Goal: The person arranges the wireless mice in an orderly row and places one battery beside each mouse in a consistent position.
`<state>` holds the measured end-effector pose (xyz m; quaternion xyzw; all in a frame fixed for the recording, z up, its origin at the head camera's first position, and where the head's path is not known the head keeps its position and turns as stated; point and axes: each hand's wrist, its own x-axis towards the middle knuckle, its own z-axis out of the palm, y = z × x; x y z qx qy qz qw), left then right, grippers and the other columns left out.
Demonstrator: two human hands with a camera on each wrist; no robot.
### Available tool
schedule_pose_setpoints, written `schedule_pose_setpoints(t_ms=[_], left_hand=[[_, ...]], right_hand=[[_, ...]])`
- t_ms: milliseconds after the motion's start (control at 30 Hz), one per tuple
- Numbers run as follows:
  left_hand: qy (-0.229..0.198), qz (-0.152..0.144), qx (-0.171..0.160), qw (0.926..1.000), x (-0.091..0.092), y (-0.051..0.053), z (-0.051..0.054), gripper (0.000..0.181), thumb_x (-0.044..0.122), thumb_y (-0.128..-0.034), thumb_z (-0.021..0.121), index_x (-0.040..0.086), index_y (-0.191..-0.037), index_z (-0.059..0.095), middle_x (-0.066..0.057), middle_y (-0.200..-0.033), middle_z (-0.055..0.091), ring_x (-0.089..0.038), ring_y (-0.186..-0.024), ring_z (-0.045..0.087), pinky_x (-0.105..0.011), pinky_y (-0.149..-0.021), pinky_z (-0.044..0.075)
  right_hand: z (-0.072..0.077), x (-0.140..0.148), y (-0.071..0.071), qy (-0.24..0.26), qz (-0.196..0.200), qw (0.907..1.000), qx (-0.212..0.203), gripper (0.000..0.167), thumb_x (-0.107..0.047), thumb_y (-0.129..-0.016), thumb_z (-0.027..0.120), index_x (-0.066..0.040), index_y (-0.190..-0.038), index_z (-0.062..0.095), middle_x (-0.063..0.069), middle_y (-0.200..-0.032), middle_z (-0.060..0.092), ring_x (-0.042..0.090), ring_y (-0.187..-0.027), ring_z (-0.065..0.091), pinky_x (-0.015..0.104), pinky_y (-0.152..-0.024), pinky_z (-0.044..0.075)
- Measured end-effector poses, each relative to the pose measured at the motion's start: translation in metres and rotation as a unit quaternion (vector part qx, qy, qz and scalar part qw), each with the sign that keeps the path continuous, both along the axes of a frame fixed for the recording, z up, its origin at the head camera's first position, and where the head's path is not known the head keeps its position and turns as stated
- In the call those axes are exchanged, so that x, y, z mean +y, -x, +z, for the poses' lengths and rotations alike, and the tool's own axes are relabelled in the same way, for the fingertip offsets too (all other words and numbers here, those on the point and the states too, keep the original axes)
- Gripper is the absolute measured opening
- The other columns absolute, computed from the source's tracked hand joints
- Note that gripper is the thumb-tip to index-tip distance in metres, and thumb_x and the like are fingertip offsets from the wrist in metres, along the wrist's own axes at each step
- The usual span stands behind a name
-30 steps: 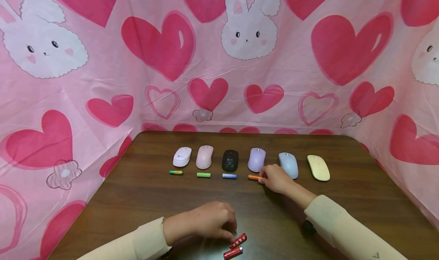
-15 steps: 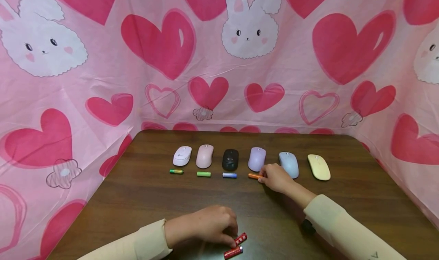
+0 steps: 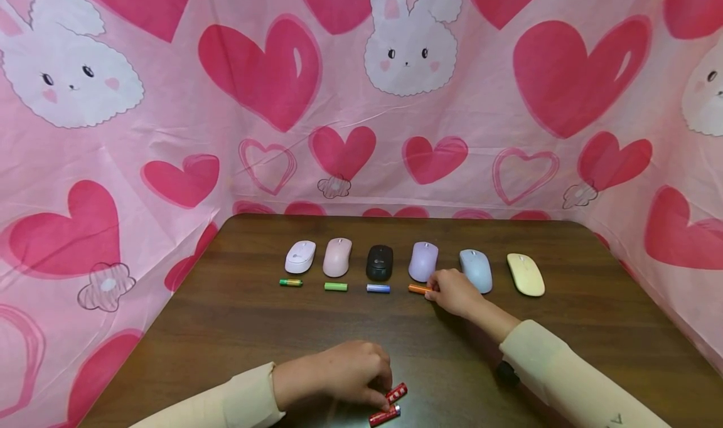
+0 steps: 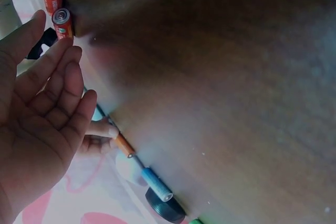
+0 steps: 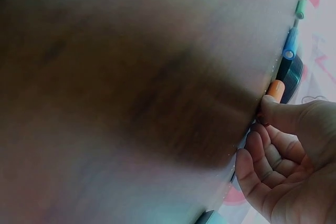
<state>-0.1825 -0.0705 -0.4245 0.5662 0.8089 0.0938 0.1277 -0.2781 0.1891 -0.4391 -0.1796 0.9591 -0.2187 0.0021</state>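
In the head view my right hand [image 3: 456, 293] pinches the right end of an orange battery [image 3: 417, 288] lying on the table before a lilac mouse [image 3: 423, 262]. The right wrist view has thumb and fingertips at that orange battery [image 5: 276, 90]. Low in the head view my left hand [image 3: 353, 371] reaches down beside two red batteries, one slanted [image 3: 397, 391] and one nearer me [image 3: 384, 416]. Seen from the left wrist, its thumb and fingers are apart and relaxed, close to the red batteries [image 4: 62, 22] without gripping them; whether they touch is unclear.
Along the row on the wooden table [image 3: 254, 340] lie a green-gold battery [image 3: 290, 283], a green battery [image 3: 336, 287] and a blue battery [image 3: 378, 288]. Behind stand white [image 3: 300, 256], pink [image 3: 337, 257], black [image 3: 379, 263], light blue [image 3: 476, 271] and yellow [image 3: 526, 275] mice. A pink curtain surrounds the table.
My left hand has moved slightly down and to the right, nearer the red batteries. My right hand stays at the orange battery.
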Motion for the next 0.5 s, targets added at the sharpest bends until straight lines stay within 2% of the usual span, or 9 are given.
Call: schedule_pose_setpoints(t_ms=[500], left_hand=[[-0.002, -0.007, 0.015, 0.9999, 0.0019, -0.0008, -0.0002, 0.017, 0.037, -0.0879, 0.072, 0.021, -0.084, 0.071, 0.02, -0.079, 0.053, 0.01, -0.073, 0.044, -0.007, -0.063, 0.035]], right_hand=[[-0.0008, -0.0006, -0.0004, -0.001, 0.002, 1.0, 0.003, 0.015, -0.012, -0.082, 0.078, -0.01, -0.077, 0.063, -0.004, -0.065, 0.053, 0.012, -0.06, 0.048, 0.032, -0.058, 0.041]])
